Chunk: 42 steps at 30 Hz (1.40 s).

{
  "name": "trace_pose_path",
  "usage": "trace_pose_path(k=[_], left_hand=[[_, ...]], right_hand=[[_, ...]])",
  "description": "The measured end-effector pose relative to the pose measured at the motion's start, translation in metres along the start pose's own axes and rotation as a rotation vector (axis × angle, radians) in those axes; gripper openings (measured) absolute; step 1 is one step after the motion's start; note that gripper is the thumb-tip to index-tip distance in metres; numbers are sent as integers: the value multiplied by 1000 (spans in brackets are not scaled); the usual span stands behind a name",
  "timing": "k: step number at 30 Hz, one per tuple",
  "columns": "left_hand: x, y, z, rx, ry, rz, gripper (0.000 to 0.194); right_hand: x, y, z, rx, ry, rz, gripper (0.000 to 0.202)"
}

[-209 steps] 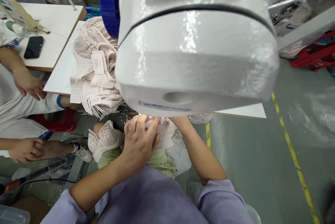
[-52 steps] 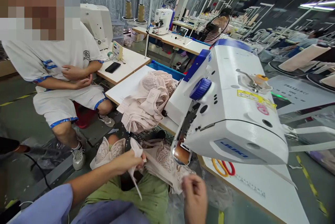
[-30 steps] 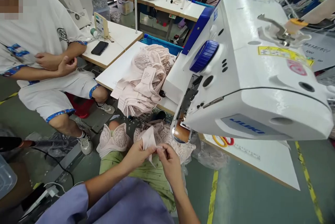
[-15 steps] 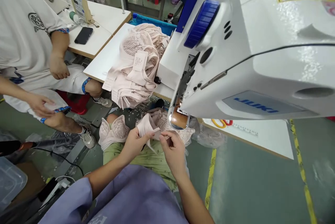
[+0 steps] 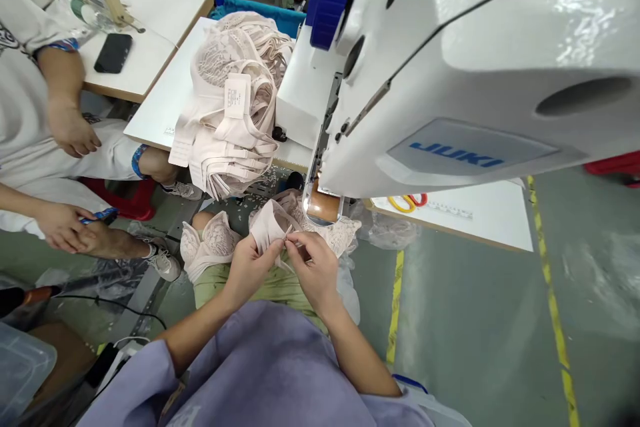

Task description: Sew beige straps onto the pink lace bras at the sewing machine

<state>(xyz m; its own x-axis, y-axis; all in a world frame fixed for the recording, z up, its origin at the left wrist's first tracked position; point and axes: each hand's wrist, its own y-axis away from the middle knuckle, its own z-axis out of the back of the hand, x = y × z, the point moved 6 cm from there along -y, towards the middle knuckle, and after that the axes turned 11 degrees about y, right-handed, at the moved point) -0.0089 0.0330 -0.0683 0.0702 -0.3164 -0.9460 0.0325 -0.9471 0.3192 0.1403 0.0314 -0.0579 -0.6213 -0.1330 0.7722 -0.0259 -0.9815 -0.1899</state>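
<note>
A pale pink lace bra (image 5: 273, 224) lies over my lap, its folded band raised between my two hands. My left hand (image 5: 253, 267) pinches the band, thumb on top. Close against it, my right hand (image 5: 315, 270) is closed with thumb and fingertips at the band's edge; the exact bit it grips is too small to make out. One lace cup (image 5: 215, 240) rests on my left knee. Just beyond my hands is the rounded arm end (image 5: 323, 207) of the white sewing machine (image 5: 450, 140).
A pile of matching bras (image 5: 230, 107) with a white tag lies on the table (image 5: 155, 110) left of the machine. Yellow-handled scissors (image 5: 401, 204) and a ruler lie on the right board (image 5: 495, 224). A co-worker's hands (image 5: 67, 227) are at the left, near a phone (image 5: 113, 52).
My hands have come together at the band's edge, fingertips now meeting. The view has shifted, so machine and pile sit further left. The co-worker's lower hand has moved onto the knee.
</note>
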Motion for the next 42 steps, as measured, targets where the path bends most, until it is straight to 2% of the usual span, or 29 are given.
trace_pose_path(k=[4,12,17,20,24,32,36,42], left_hand=[[0,-2,0,61,-84,-50,29],[-17,-6,-5,280,-277,-186,28],[-17,-9,-5,342,-259,-161,33],[-14,-11,-7,362,-186,-109,33],[-12,-14,-11,413,-154,-96,36],[-9,-12,-11,437,-156,-151,28],[-4,-12,-12,468,-117,-151,29],[0,-15,-16,490,-106,-56,31]], right_hand=[[-7,-3,0,65,-54,-67,13],[-11,-15,3,364,-170,-83,6],[-5,-12,10,277,-202,-57,7],[-5,-7,14,206,-154,-51,6],[-5,-4,16,178,-69,-44,4],[-1,-9,17,271,-56,67,11],[-3,-10,17,286,-143,16,8],[-13,-5,15,310,-159,-40,2]])
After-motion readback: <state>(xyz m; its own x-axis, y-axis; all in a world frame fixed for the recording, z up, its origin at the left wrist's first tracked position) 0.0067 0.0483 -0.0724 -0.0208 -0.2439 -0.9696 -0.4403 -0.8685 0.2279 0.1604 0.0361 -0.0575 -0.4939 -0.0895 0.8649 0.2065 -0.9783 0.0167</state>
